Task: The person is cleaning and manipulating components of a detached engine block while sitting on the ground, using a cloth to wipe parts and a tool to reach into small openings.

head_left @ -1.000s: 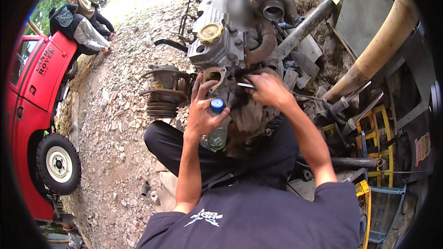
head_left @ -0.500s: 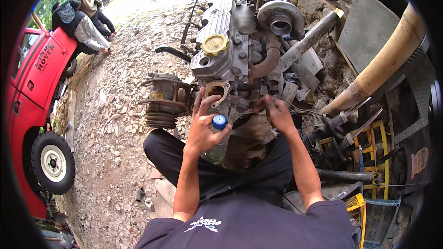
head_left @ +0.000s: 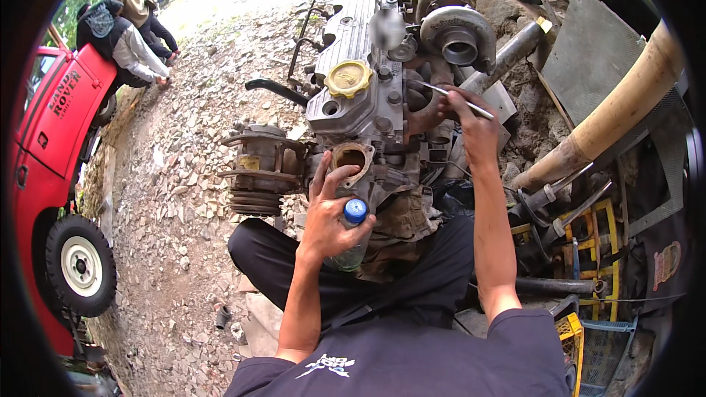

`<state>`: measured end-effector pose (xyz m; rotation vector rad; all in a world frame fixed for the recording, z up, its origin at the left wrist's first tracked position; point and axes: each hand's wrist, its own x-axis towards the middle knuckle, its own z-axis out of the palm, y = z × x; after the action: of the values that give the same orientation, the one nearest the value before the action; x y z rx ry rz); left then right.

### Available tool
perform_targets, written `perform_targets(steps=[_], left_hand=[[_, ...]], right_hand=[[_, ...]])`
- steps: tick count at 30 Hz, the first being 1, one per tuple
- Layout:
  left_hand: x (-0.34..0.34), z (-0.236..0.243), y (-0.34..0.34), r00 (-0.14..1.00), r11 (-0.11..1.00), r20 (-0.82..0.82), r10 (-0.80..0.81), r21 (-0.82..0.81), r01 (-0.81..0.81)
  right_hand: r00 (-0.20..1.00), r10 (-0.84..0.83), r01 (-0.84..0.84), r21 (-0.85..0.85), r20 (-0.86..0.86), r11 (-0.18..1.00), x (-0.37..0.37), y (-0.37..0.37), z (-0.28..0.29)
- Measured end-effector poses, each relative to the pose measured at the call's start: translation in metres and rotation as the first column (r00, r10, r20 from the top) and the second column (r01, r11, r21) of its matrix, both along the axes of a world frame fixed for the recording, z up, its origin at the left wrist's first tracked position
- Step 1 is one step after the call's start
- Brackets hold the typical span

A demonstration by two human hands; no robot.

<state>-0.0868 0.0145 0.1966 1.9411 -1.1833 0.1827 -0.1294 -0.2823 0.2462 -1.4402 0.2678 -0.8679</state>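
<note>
A grey car engine (head_left: 360, 95) with a yellow filler cap (head_left: 348, 78) stands on the gravel in front of me. My left hand (head_left: 329, 217) grips a clear plastic bottle with a blue cap (head_left: 354, 213), fingers resting near a round rusty opening (head_left: 351, 157) low on the engine. My right hand (head_left: 463, 119) is farther up the engine's right side, holding a thin metal tool (head_left: 462, 98) whose tip points toward the block. A round turbo housing (head_left: 457, 37) sits above that hand.
A red off-road vehicle (head_left: 51, 169) with a white-rimmed wheel stands at the left. Two other people (head_left: 129, 37) crouch beyond it. A pulley assembly (head_left: 261, 169) sits left of the engine. A thick yellowish pipe (head_left: 618, 110), metal bars and yellow and blue crates (head_left: 588, 338) crowd the right.
My right hand has moved up and away along the engine's right side with the thin tool. My left hand stays low with the bottle.
</note>
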Motion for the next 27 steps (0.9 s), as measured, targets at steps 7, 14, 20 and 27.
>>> perform_targets(steps=[7, 14, 20, 27], left_hand=[[0.002, 0.0, 0.002, 1.0, 1.0, -0.002, -0.013, 0.001, 0.013], [0.003, 0.0, 0.002, 1.0, 1.0, -0.012, -0.015, -0.015, 0.015], [0.003, 0.001, 0.004, 1.0, 1.0, -0.026, -0.014, 0.0, 0.014], [0.002, -0.002, -0.001, 1.0, 1.0, -0.025, -0.017, -0.01, 0.017]], right_hand=[[0.925, -0.366, 0.367, -0.481, 0.101, 0.796, 0.038, -0.01, 0.0], [0.971, -0.238, 0.229, -0.329, 0.011, 0.916, 0.035, -0.006, 0.004], [0.945, -0.326, 0.273, -0.5, -0.02, 0.822, 0.046, -0.006, 0.01], [0.996, -0.087, 0.088, -0.067, 0.011, 0.994, 0.078, -0.014, -0.017]])
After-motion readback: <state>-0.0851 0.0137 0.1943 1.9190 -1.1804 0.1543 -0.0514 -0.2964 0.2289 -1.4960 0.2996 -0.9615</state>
